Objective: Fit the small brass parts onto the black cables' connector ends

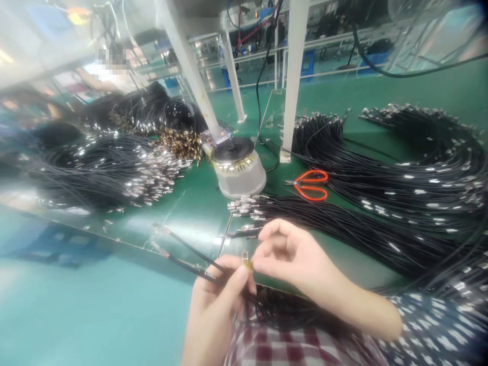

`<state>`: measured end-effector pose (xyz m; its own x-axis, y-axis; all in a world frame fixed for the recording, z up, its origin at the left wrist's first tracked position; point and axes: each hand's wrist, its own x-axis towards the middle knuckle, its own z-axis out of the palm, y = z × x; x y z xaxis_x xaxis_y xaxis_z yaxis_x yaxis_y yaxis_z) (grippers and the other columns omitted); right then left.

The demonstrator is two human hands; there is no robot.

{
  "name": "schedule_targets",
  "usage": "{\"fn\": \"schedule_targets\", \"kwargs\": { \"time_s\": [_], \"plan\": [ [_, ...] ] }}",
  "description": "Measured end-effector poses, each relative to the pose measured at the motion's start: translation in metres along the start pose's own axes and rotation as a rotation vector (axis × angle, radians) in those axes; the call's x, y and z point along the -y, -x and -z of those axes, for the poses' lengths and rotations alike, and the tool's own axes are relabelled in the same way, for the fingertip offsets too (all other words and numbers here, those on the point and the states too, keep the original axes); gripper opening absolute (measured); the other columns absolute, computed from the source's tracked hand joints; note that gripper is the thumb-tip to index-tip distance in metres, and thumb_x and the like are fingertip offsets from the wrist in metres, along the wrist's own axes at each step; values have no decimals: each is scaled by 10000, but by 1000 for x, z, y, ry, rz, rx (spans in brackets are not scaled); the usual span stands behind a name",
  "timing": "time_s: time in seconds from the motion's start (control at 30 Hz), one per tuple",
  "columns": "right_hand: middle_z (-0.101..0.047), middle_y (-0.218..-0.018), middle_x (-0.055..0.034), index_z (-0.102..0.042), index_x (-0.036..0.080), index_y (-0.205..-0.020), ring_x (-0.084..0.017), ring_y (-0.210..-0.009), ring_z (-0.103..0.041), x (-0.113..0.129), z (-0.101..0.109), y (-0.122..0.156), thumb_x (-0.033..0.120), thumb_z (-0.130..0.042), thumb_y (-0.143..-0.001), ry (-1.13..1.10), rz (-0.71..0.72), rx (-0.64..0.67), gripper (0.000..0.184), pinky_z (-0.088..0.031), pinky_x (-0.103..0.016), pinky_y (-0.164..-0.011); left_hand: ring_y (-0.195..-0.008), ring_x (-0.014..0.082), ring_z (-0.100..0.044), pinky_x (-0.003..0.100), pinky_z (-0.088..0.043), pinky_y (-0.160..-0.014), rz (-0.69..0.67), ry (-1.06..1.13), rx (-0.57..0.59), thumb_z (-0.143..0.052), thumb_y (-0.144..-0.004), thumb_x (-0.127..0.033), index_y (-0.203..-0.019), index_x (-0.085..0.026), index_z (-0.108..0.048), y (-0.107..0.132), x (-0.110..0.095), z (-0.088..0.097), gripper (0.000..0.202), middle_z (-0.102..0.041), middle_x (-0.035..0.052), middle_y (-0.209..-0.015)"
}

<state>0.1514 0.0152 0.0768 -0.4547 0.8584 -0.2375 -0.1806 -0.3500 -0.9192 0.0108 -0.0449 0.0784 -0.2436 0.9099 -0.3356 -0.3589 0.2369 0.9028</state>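
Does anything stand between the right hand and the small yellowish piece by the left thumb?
Nothing visible does. The right hand has its fingertips right beside the yellowish piece; contact is too small to confirm. The left hand, holding black cables, leaves that side uncovered.

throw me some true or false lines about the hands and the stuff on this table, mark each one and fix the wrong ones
1. The left hand holds black cables. True.
2. The fingertips of the right hand are close to a small metal piece. True.
3. One hand is gripping the scissors. False: the scissors lie on the table, out of both hands.
4. In the picture, a white tub stands to the left of the scissors. True.
5. The scissors have blue handles. False: their handles are orange.
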Motion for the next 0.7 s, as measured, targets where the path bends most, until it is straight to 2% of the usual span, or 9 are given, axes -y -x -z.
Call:
{"fn": "schedule_targets", "kwargs": {
  "time_s": [0.17,0.3,0.5,0.7],
  "plan": [
    [-711,-689,33,-500,203,-914,-125,-602,-618,3,-1,-2,281,-863,-600,-30,-37,-21,486,-443,-272,-644,-461,57,-417,159,-303,-420,42,-52,31,-831,-668,-351,-706,-169,-631,-2,-1,5,273,-575,-34,-557],
    [-731,-688,24,-511,196,-903,-125,-620,-641,5,-2,-2,225,-866,-588,-34,-46,-43,475,-460,-264,-667,-454,42,-400,159,-278,-399,34,-72,80,-881,-587,-267,-702,-158,-659,-8,0,13,272,-598,-34,-606],
    [-735,-634,20,-475,212,-864,-152,-589,-670,3,-7,-1,178,-844,-614,-89,-7,-37,446,-486,-287,-668,-439,49,-425,157,-316,-430,121,16,108,-877,-594,-279,-602,-138,-670,-9,-2,14,250,-612,-13,-534],
    [-714,-595,43,-400,235,-855,-153,-507,-648,1,-11,-2,126,-761,-698,-154,96,25,409,-487,-310,-623,-542,89,-513,166,-377,-513,212,167,211,-827,-687,-270,-663,-158,-685,-7,0,13,183,-653,7,-581]
  ]
}}
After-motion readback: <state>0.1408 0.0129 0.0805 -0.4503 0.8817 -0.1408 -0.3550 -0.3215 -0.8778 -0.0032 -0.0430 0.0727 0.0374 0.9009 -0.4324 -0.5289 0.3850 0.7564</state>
